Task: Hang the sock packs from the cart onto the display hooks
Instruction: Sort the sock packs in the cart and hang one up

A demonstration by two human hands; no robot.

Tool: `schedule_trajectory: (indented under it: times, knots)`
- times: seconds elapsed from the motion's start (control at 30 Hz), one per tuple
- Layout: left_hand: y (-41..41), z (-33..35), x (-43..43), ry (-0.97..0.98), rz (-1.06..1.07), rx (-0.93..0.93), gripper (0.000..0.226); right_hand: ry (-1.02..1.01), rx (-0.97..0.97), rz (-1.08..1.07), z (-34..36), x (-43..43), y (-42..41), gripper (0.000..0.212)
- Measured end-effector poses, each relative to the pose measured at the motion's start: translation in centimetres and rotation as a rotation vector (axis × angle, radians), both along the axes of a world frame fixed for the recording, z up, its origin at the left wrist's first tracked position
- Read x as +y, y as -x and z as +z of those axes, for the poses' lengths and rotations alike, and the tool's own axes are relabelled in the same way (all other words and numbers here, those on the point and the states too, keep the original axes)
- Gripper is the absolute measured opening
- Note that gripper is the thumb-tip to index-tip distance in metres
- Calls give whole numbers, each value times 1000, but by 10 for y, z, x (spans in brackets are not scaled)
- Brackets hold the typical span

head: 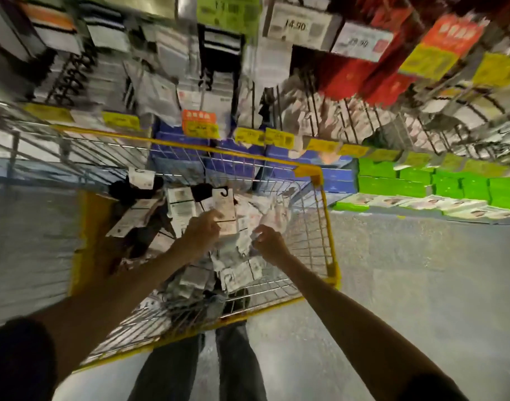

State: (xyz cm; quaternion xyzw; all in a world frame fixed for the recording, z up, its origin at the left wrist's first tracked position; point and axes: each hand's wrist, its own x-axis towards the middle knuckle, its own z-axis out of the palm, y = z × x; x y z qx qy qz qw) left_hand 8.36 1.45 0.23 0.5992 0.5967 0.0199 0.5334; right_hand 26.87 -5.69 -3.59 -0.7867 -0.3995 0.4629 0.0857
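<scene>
At my far left, the display hooks (70, 79) are carrying rows of hung packs above a strip of yellow price labels (121, 120). Below them, the yellow-rimmed wire cart (330, 227) is standing right in front of me, with a heap of sock packs (239, 274) lying in its basket. My left hand (204, 231) is reaching into the cart and pinching the lower edge of a white-carded sock pack (223, 202), with the black hook at its top pointing away from me. Just to the right, my right hand (269, 241) is hovering over crumpled pale packs with its fingers curled. The blur is hiding whether it is gripping anything. Beyond the cart's right side, blue boxes (334, 180) and then green boxes (407, 183) are sitting on a low shelf.
</scene>
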Motion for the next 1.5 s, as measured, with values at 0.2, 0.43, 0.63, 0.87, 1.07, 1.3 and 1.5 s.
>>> schedule_trajectory:
  times: [0.2,0.43,0.63,0.87,1.07,1.3,1.5]
  knots:
    - [21,-85,-20,49,37,189,29,59,-6,106,-103,7,24,80]
    - [44,-166,-47,161,240,160,21,114,-77,84,-147,38,71,112]
    - [25,-152,-37,166,281,150,32,26,-77,-3,-163,45,68,79]
    - [26,-140,-27,345,597,-111,23,123,682,-270,-136,20,46,58]
    - [23,-127,-22,630,729,-410,30,311,1017,-611,-133,-6,38,29]
    - [34,-129,-29,578,750,-711,48,418,888,-221,-106,-5,47,38]
    - [65,-150,-30,542,886,-691,42,240,330,72,-163,-26,28,41]
